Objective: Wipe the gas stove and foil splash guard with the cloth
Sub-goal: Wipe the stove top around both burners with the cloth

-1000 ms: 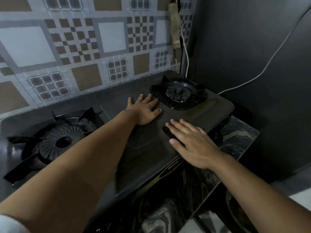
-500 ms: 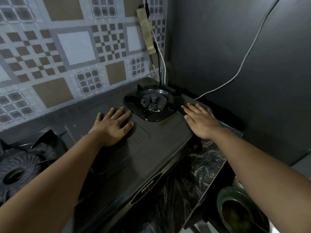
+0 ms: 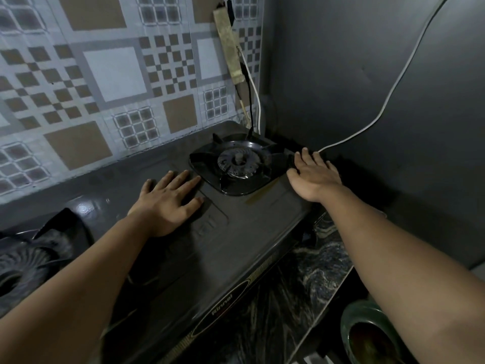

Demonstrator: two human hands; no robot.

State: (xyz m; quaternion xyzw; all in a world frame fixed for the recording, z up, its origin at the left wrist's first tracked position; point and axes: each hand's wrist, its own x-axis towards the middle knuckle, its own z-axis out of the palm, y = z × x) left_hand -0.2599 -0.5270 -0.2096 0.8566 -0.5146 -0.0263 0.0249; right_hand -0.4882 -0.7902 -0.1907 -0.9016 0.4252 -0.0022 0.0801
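Observation:
The black gas stove (image 3: 236, 245) lies across the middle of the head view, with its right burner (image 3: 236, 164) at the back. Behind it stands the foil splash guard (image 3: 112, 74), patterned in brown and grey squares. My left hand (image 3: 168, 200) rests flat on the stove top just left of that burner, fingers apart and holding nothing. My right hand (image 3: 312, 177) presses down at the stove's back right corner. A dark cloth (image 3: 291, 162) shows at its fingers, mostly hidden under the palm.
The left burner (image 3: 26, 258) sits at the far left edge. A power strip (image 3: 228, 48) with cables hangs on the guard above the right burner. A white cable (image 3: 393, 88) crosses the dark wall. A green pot (image 3: 351, 321) stands below the marbled counter (image 3: 301, 285).
My right hand slid from the stove's front middle to its right side, then back to the far right corner beside the burner. The left hand stayed flat in place.

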